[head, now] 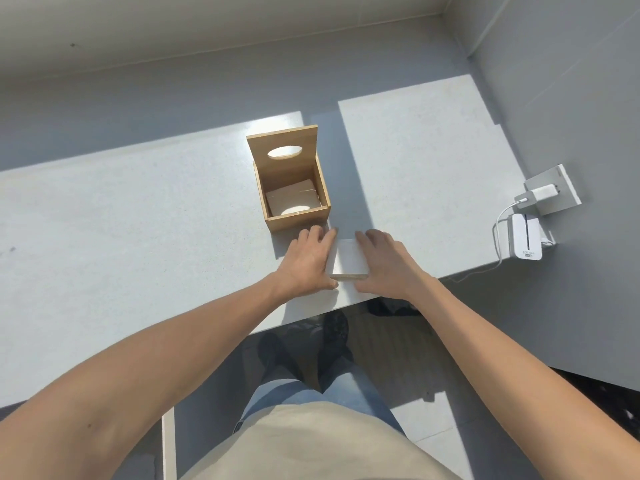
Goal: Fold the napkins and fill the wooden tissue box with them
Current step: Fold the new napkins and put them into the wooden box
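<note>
**Stack squared up, box only partly filled**

A small stack of folded napkins (pixel 349 259) lay on the white table (pixel 138 220), just in front of the wooden tissue box (pixel 294 202); the left hand (pixel 308 261) and right hand (pixel 384 261) pressed flat against its two sides, fingers extended, bracing rather than lifting it; the box stood with its lid (pixel 283 147) tipped up, some napkins already low inside; by my reckoning plenty of room remained, and this stack still had to go in.
</note>
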